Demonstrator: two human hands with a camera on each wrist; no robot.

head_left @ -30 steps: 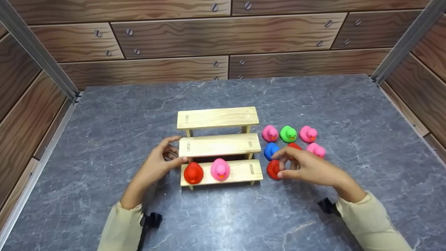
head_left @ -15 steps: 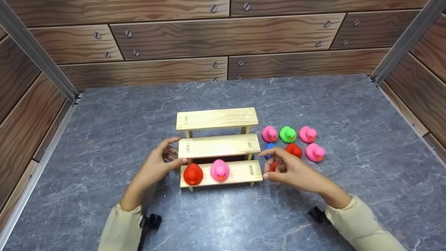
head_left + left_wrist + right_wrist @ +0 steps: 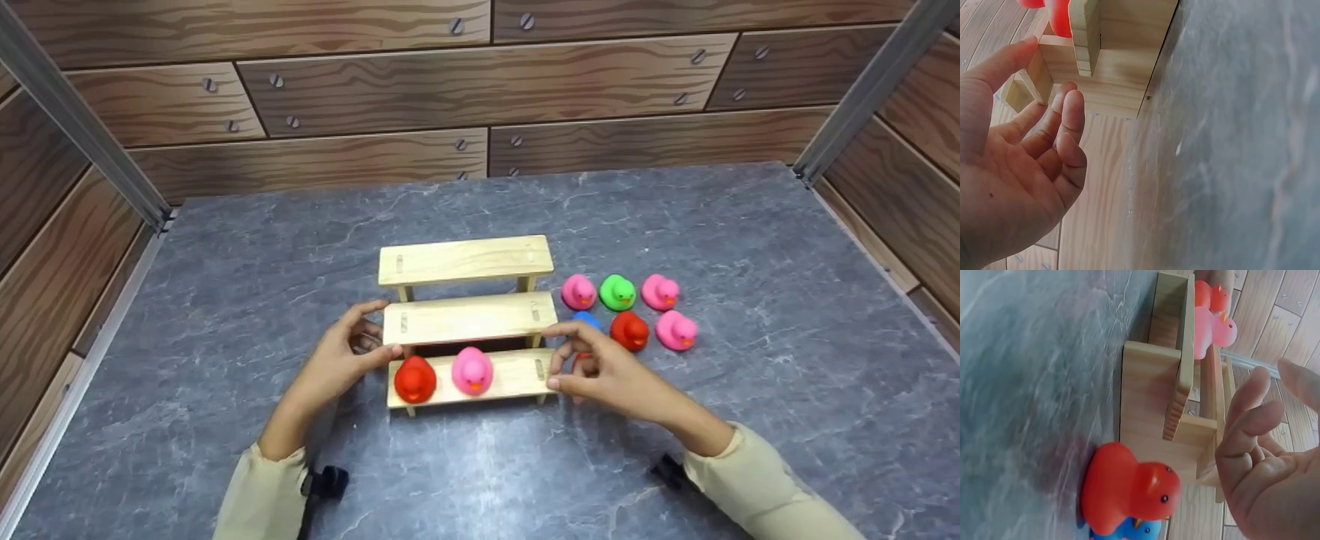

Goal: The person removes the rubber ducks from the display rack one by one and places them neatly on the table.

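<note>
A three-step wooden stand carries a red rubber duck and a pink rubber duck on its lowest step. At the left end of the middle step my left hand holds the plank's edge between thumb and forefinger; the left wrist view shows its other fingers loosely bent. My right hand hovers by the right ends of the lower two steps, fingers bent and nothing between them. Below it a second red duck sits on the table, mostly hidden from the head view.
Right of the stand are more rubber ducks: a pink duck, a green duck, another pink duck, a red duck, a further pink duck and a partly hidden blue duck. Wood-patterned walls surround the grey tabletop.
My right hand has moved left from the near red duck to the stand's right end, carrying nothing. The left hand stays at the middle step, and the ducks remain in place.
</note>
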